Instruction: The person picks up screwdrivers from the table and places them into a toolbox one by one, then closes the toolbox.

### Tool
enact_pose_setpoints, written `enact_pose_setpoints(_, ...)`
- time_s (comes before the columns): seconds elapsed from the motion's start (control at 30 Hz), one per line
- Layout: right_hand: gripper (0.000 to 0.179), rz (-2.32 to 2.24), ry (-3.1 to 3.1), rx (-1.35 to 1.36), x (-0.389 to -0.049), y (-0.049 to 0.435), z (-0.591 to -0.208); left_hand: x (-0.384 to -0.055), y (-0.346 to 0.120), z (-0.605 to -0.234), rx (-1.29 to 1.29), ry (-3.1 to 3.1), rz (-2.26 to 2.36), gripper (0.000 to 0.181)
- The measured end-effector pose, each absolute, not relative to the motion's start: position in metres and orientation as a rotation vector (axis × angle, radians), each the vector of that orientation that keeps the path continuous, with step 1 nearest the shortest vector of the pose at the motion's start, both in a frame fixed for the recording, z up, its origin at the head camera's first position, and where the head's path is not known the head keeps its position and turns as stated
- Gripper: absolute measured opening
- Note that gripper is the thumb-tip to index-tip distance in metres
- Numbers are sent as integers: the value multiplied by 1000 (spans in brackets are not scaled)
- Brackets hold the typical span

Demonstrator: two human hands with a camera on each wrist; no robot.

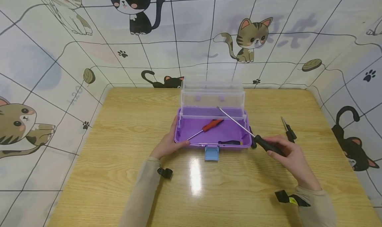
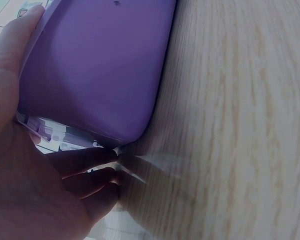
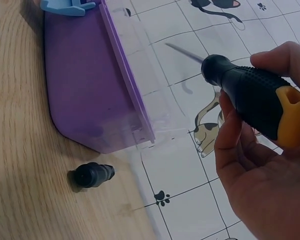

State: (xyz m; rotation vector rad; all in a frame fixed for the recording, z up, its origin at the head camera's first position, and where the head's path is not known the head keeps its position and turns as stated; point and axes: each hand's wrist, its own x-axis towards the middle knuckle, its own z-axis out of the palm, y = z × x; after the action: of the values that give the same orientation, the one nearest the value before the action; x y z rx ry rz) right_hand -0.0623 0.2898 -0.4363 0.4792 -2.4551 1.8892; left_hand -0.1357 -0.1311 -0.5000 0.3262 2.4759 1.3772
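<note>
A purple toolbox (image 1: 213, 147) stands on the table with its clear lid (image 1: 212, 99) raised and its light blue latch (image 1: 211, 153) hanging down in front. My left hand (image 1: 168, 142) grips the box's left end, thumb at the front rim; the left wrist view shows fingers curled by the box corner. My right hand (image 1: 287, 154) holds a long screwdriver (image 3: 255, 95) by its black handle with a yellow end. In the head view its shaft slants up-left over the box. Inside lie a red-handled screwdriver (image 1: 212, 125) and a black-handled screwdriver (image 1: 229, 142) along the front wall.
Close against the box's right side lies a black-handled tool (image 3: 94, 174). Farther right on the wooden table (image 1: 125, 121) are black-handled tools (image 1: 288, 131) with a metal tip, partly behind my right hand. A cat-patterned cloth (image 1: 194, 28) rises behind and at both sides.
</note>
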Motion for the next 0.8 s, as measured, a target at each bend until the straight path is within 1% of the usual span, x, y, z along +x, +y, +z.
enact_pose_setpoints(0.27,36,1842,-2547,613,-70,291,-443,-135,-130,-499,310,2460,1385,118)
enact_pose_setpoints(0.8,33,1844,-2667,583,-85,290,-447,-136,-130,-500,302,2461,1375,118)
